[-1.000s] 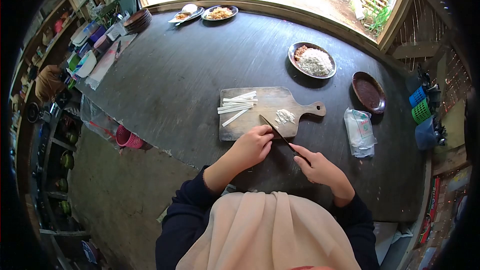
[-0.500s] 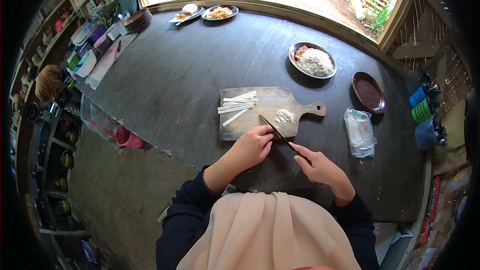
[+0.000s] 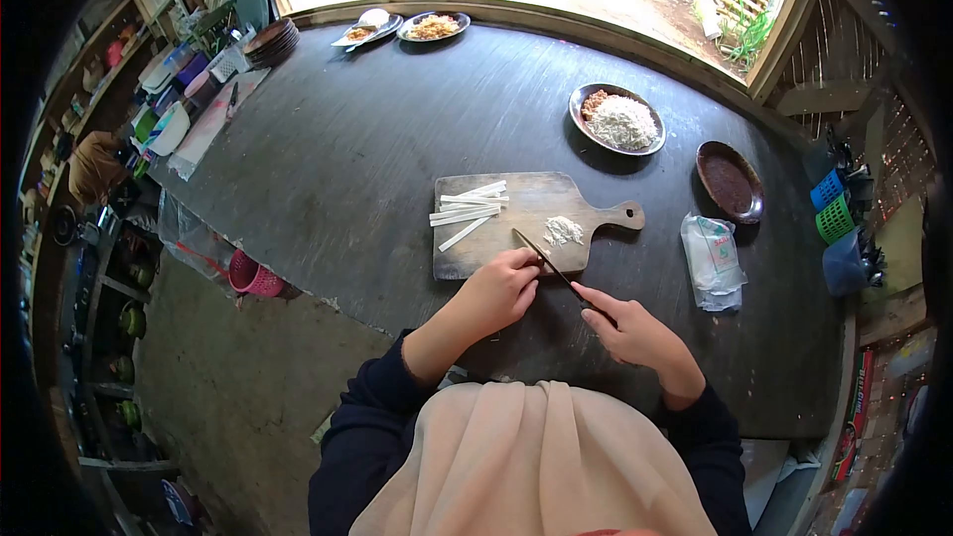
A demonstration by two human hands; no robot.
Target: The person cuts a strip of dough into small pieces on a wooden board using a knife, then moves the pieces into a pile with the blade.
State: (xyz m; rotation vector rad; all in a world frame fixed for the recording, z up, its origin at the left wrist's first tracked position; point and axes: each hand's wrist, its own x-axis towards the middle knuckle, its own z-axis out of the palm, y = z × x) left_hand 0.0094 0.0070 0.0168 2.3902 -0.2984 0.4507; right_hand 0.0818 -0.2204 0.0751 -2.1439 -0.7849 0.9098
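On the dark table lies a wooden cutting board (image 3: 526, 196) with its handle to the right. White strips (image 3: 469, 210) are spread over its left part, and a small heap of white bits (image 3: 563, 230) sits near its right side. My right hand (image 3: 632, 333) is closed round the handle of a knife (image 3: 548, 261), whose blade points up and left over the board. Beside the blade, at the board's near edge, my left hand (image 3: 508, 286) has its fingers pressed together on something small and dark that I cannot make out.
Beyond the board stands a plate of white and reddish food (image 3: 623, 124). To the right are an empty brown dish (image 3: 730, 182) and a white plastic packet (image 3: 713, 263). Two plates of food (image 3: 434, 28) stand by the window, with stacked dishes (image 3: 271, 44) at the far left.
The view has shifted very slightly. Both hands and the knife keep almost the same place over the board.
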